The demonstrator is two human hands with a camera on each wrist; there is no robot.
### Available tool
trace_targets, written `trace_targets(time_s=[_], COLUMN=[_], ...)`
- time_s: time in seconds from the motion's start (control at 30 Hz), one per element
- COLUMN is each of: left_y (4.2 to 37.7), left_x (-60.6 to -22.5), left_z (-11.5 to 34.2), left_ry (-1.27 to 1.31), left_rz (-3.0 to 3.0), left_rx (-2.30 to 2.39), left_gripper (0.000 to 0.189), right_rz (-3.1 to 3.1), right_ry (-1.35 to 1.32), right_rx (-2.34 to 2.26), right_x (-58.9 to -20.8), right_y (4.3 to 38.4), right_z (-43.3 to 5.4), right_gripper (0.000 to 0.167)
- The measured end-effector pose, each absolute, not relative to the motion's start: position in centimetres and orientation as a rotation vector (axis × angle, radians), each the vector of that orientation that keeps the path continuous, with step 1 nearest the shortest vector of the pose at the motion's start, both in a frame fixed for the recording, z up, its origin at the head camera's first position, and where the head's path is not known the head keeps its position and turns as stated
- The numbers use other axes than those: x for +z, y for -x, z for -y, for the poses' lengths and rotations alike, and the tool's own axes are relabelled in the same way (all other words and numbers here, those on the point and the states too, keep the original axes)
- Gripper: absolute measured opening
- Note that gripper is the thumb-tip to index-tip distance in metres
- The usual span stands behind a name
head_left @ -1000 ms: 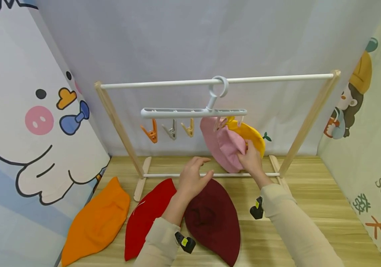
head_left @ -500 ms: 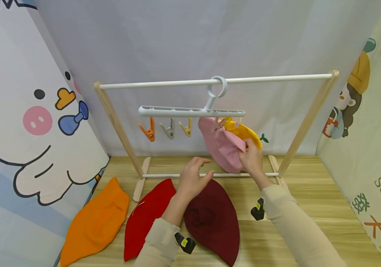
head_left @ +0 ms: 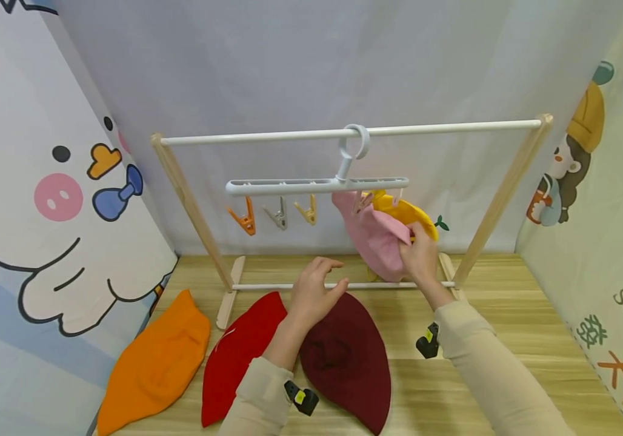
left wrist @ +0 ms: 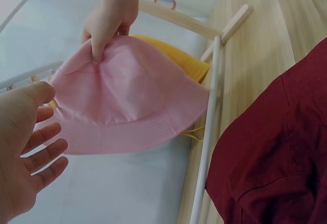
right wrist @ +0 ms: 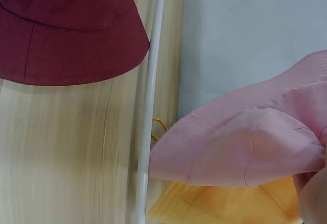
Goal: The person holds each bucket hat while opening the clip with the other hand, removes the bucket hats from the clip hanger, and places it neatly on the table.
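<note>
A wooden drying rack (head_left: 191, 200) is standing on the tabletop (head_left: 508, 339), carrying a white clip hanger (head_left: 317, 184). The pink hat (head_left: 377, 242) is hanging clipped at the hanger's right end, just in front of a yellow hat (head_left: 406, 212). The right hand (head_left: 420, 257) is pinching the pink hat's brim. The left hand (head_left: 314, 293), grip relaxed and holding nothing, is hovering over the maroon hat (head_left: 344, 357).
</note>
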State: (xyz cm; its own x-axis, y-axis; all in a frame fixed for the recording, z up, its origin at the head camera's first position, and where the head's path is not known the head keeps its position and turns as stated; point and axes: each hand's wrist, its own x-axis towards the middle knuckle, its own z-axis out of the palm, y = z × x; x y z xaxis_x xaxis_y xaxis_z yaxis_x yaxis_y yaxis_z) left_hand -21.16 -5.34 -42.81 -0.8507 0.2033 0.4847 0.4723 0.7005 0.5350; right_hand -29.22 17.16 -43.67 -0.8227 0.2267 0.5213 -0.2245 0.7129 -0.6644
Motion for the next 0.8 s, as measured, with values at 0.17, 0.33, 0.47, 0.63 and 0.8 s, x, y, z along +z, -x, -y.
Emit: trace_targets(time_s=[0.17,0.33,0.47,0.63,0.8], left_y=[21.2,21.4,21.4,21.5,21.6], left_x=[-43.0,-43.0,-43.1,-43.1,-43.1], left_z=[5.3,5.2,5.0,4.9,4.7], left_ry=[0.531,0.534,0.536,0.537,0.534], left_rz=[2.508,2.498,2.480,2.473,2.486], left_rx=[-0.949,-0.947,-0.940,-0.943,-0.947], left_gripper=[0.030,0.028,0.028,0.029,0.029], right_rz=[2.293,2.231,2.197,2.188,2.231], right_ry=[-0.043,-0.071,-0.060,-0.067,-0.082], right_rx=[0.974,0.971,0.963,0.962,0.955], right_x=[-43.6,-43.7,-43.5,-42.9,-42.8], right_y=[29.2,29.1,29.1,28.9,28.2], right_z=[-17.4,-17.6,-17.8,-18.0,-18.3], right_gripper=[0.012,0.010,0.009,0.009,0.010])
